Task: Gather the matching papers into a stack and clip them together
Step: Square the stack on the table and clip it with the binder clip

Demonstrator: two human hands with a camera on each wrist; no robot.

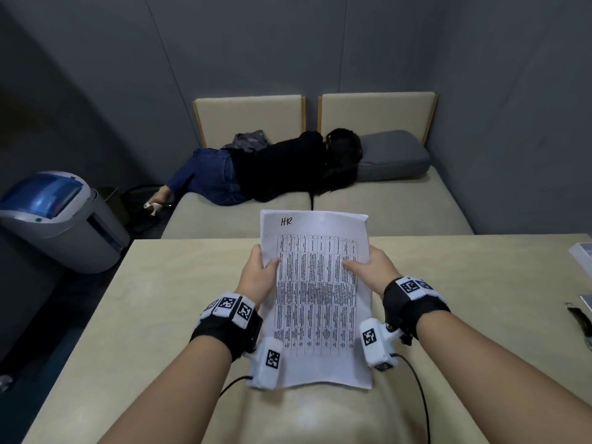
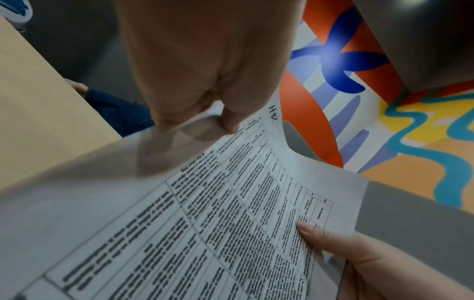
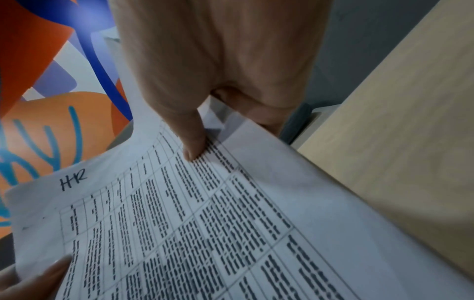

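A stack of white printed papers (image 1: 315, 299) with a table of text and "HR" handwritten at the top stands tilted above the beige table (image 1: 160, 315). My left hand (image 1: 259, 274) grips its left edge, thumb on the front. My right hand (image 1: 368, 267) grips the right edge the same way. In the left wrist view the stack of papers (image 2: 231, 223) fills the lower frame under my left thumb (image 2: 225, 121). The right wrist view shows the papers (image 3: 205, 223) pinned by my right thumb (image 3: 195, 150). A black clip-like object (image 1: 581, 318) lies at the table's far right edge.
Beyond the table, a person (image 1: 272, 168) lies on a beige sofa (image 1: 384, 200) with a grey cushion (image 1: 390, 155). A grey and blue bin-like appliance (image 1: 57, 216) stands at the left. More papers (image 1: 581, 254) lie at the table's right edge.
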